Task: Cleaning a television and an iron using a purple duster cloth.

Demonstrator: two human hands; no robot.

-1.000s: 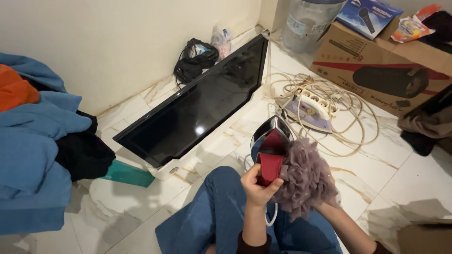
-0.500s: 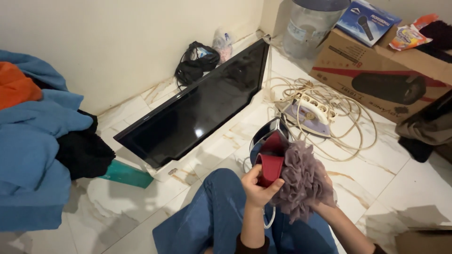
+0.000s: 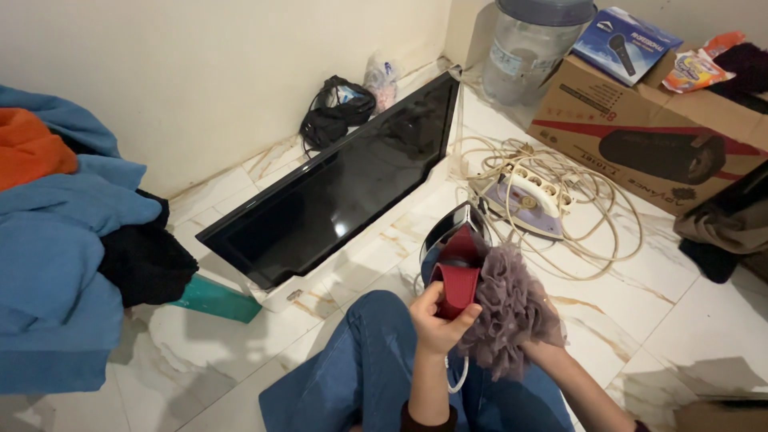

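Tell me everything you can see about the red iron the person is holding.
The red iron is a clothes iron with a dark red, plastic-looking body and handle and a shiny, dark soleplate along its far edge. It is held above the person's lap, nose pointing away toward the floor tiles. The left hand wraps the handle end from below, thumb on the red part. The mauve mesh puff presses against its right side, with the right hand mostly hidden behind that puff. A white cord loops below the iron's rear.

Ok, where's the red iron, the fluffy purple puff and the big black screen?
red iron [image 3: 458,278], head view, on its red handle.
purple puff [image 3: 510,314], head view, middle of its ruffles.
black screen [image 3: 344,188], head view, middle of its glass.
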